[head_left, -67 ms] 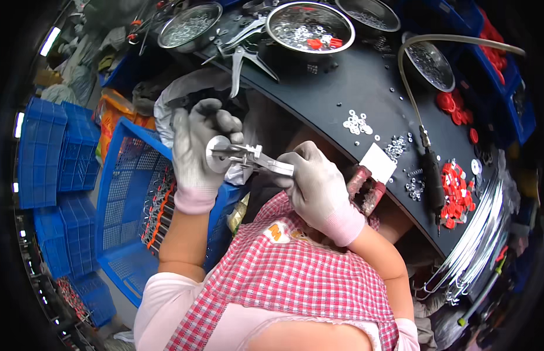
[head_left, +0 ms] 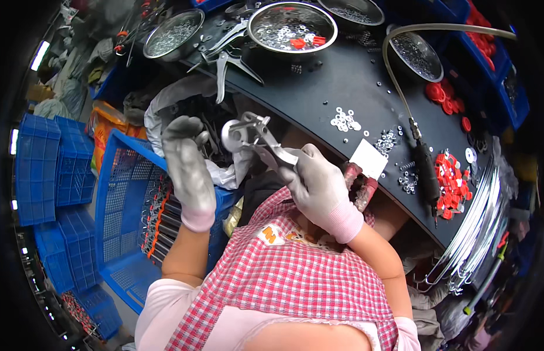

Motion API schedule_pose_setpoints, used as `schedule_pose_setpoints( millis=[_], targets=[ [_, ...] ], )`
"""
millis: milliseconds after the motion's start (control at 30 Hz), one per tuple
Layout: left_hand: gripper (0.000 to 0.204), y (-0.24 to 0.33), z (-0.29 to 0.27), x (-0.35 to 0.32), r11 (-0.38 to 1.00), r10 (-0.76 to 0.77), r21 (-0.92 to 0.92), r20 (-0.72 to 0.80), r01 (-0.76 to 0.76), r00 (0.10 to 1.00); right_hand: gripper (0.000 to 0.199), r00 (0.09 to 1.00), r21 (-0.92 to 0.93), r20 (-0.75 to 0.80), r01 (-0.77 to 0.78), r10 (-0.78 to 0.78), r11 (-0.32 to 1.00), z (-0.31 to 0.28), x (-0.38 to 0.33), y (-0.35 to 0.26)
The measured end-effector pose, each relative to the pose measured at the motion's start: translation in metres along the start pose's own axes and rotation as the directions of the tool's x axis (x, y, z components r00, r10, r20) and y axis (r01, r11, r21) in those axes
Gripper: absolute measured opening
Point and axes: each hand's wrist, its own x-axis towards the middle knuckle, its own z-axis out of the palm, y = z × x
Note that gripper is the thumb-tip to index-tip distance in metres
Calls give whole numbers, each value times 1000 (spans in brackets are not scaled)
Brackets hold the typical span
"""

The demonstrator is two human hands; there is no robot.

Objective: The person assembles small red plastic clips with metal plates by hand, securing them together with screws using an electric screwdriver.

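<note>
My right hand (head_left: 321,187), in a pale knit glove, grips a grey metal handle assembly (head_left: 266,140) by its lower end. A round, shiny disc sits at the assembly's far end. Left of it is my left hand (head_left: 191,169), also gloved, its fingers apart and slightly bent; it appears to hold nothing and stands clear of the disc. Just beyond my left hand, a whitish bag (head_left: 160,111) gapes with metal parts inside, partly hidden. Similar grey metal handle pieces (head_left: 222,76) lie at the table's near left edge.
The dark table (head_left: 295,96) carries steel bowls (head_left: 292,26) of small parts, washers (head_left: 345,120), red plastic pieces (head_left: 452,181), a white block (head_left: 368,159) and a hosed black power driver (head_left: 425,169). Bent wire rods (head_left: 476,228) lie right. Blue crates (head_left: 125,222) stand left.
My left hand has drawn away from the disc toward the bag. The handle assembly, still in my right hand, has tilted more upright. The whole view has shifted slightly.
</note>
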Motion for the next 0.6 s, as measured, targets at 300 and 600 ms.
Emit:
schedule_pose_setpoints(
  millis=[300,600],
  targets=[
    [84,2,44,-16,949,-118,-195,510,247,852,70,998,-112,2,59,-59,992,16,-2,-3],
    [63,-1,42,0,515,-512,-674,255,530,820,37,988,147,-106,-94,110,985,-33,90,14]
  ],
)
